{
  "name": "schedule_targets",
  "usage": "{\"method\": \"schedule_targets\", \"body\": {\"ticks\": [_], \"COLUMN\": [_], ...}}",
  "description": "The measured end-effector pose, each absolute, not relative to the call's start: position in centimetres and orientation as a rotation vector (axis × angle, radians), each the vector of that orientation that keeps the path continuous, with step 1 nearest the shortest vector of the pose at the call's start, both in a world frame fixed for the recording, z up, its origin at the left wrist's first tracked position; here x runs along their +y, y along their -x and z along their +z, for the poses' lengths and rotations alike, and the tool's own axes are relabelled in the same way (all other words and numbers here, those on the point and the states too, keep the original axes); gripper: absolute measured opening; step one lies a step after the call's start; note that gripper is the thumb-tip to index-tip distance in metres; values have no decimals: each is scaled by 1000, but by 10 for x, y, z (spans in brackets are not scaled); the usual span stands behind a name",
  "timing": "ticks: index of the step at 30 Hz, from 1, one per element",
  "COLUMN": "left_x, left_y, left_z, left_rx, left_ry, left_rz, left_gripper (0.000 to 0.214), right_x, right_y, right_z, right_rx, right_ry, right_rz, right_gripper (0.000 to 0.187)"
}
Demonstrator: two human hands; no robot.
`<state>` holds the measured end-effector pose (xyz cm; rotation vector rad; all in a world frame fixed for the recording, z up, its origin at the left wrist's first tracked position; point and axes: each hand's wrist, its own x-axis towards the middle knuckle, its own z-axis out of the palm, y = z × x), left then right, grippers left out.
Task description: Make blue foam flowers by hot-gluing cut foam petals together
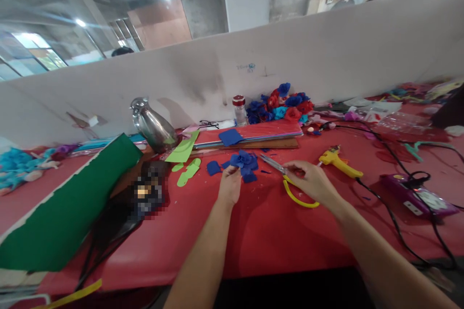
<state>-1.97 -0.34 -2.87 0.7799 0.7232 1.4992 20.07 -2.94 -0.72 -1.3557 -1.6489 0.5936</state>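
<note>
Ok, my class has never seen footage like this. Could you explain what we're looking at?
There is no machine here: a person works with two bare hands. The single picture comes from a camera worn on the head, looking forward and down. The left hand holds a blue craft flower; the right hand holds yellow-handled scissors, blades pointing towards it. On the red tabletop lie light-green cutouts and a yellow glue gun. Further back stand a metal jug and a heap of blue and red flowers.
</note>
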Motion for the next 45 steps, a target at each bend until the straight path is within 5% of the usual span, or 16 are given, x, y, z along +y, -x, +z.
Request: {"method": "schedule_targets", "body": {"ticks": [11,22,45], "left_x": [-8,-11,-5], "left_y": [16,16,13], "left_z": [-24,-18,-32], "left_rx": [767,764,772], "left_ry": [-1016,-1139,-992], "left_rz": [1468,1390,1334], "left_gripper": [13,20,30], "right_x": [-43,1,7], "right_y": [-202,-138,-137], "right_z": [3,37,1], "right_rx": [-1734,-1415,-1083], "right_ry": [1304,948,872], "right_rz": [446,1537,1699], "right_gripper": [21,49,44]}}
